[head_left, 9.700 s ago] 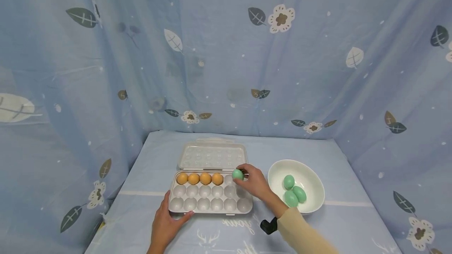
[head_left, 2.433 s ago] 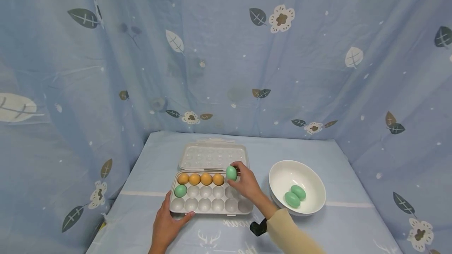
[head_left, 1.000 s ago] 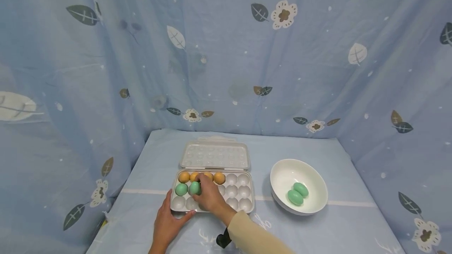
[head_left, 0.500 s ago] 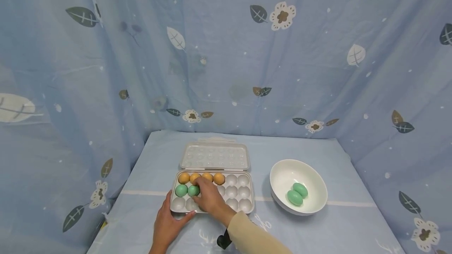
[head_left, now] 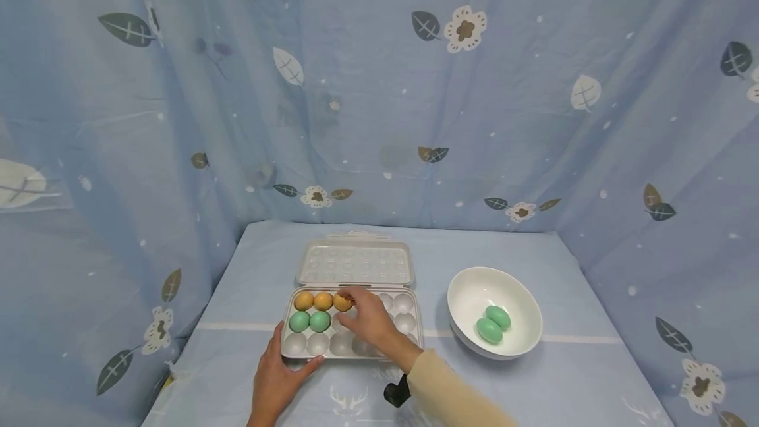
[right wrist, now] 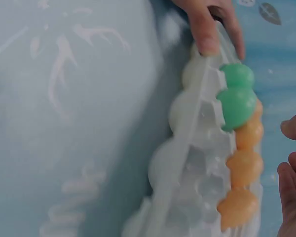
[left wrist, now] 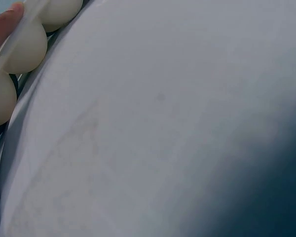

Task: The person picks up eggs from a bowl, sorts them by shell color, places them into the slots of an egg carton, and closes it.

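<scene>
An egg carton (head_left: pixel 329 355) lies with its lid folded back. Orange eggs (head_left: pixel 304 301) fill part of its far row, and two green eggs (head_left: pixel 299 321) sit at the left of the middle row. My left hand (head_left: pixel 275 379) holds the carton's near left corner, thumb on the front rim; in the left wrist view a digit (left wrist: pixel 5 22) lies along the rim. Above the middle of the carton hovers my right hand (head_left: pixel 373 320), hiding some cups and part of the orange row. Nothing is between its fingers (right wrist: pixel 295 127) in the right wrist view.
A white bowl (head_left: pixel 465 288) with two green eggs (head_left: pixel 489 331) stands right of the carton. A small black object (head_left: pixel 396 392) shows by the right sleeve. Patterned blue curtains (head_left: pixel 379 97) hang behind the table and along both sides.
The right hand brought a green egg to the second cup of the middle row, let go of it, and moved back rightward. The left hand stayed at the carton's corner.
</scene>
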`<action>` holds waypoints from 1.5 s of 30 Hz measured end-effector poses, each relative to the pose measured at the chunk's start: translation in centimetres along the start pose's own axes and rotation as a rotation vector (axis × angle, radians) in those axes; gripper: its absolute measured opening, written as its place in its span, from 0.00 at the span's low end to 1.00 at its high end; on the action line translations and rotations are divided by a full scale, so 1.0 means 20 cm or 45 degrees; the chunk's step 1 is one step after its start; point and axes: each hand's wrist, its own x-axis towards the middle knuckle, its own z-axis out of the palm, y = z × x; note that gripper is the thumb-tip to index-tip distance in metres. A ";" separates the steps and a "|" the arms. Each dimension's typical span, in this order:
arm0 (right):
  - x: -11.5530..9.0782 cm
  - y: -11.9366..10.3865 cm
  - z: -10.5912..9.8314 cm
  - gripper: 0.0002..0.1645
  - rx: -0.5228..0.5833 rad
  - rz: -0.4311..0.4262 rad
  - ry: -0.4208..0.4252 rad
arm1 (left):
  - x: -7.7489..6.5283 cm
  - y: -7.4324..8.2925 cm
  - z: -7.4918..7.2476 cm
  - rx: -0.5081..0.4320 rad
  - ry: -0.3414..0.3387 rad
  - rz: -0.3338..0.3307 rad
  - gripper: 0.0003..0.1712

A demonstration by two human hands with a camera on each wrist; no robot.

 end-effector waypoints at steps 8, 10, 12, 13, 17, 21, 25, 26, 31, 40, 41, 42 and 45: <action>-0.04 0.08 -0.16 0.24 0.016 -0.030 0.045 | 0.00 -0.02 0.00 -0.018 -0.010 -0.002 0.79; -0.06 0.11 -0.19 0.24 0.014 -0.021 0.060 | -0.01 -0.02 0.01 -0.024 -0.005 0.006 0.79; -0.08 0.15 -0.23 0.24 0.018 -0.007 0.079 | -0.01 -0.03 0.01 -0.026 0.002 0.013 0.79; -0.09 0.17 -0.25 0.24 0.012 -0.002 0.089 | -0.01 -0.03 0.01 -0.028 0.006 0.016 0.79; -0.13 0.25 -0.34 0.25 -0.011 0.025 0.137 | -0.01 -0.03 0.02 -0.027 0.007 0.010 0.79; -0.17 0.31 -0.44 0.25 -0.042 0.053 0.208 | 0.00 -0.03 0.01 -0.014 -0.004 -0.008 0.80; -0.22 0.38 -0.53 0.25 -0.072 0.076 0.265 | 0.00 -0.03 0.01 0.002 -0.007 -0.014 0.80; -0.23 0.40 -0.55 0.25 -0.079 0.082 0.272 | 0.00 -0.03 0.01 0.005 -0.007 -0.013 0.80; -0.31 0.51 -0.64 0.26 -0.109 0.138 0.301 | 0.01 -0.03 0.01 0.007 -0.011 -0.008 0.79; -0.44 0.68 -0.81 0.28 -0.211 0.263 0.331 | 0.01 -0.02 0.00 -0.005 -0.021 -0.007 0.79; -0.46 0.70 -0.83 0.28 -0.223 0.289 0.326 | 0.01 -0.02 0.00 -0.006 -0.019 -0.005 0.79; -0.47 0.72 -0.85 0.28 -0.234 0.318 0.322 | 0.01 -0.02 0.00 -0.009 -0.016 -0.004 0.79; -0.52 0.76 -0.91 0.29 -0.269 0.393 0.317 | 0.01 -0.02 0.01 -0.009 -0.016 -0.002 0.80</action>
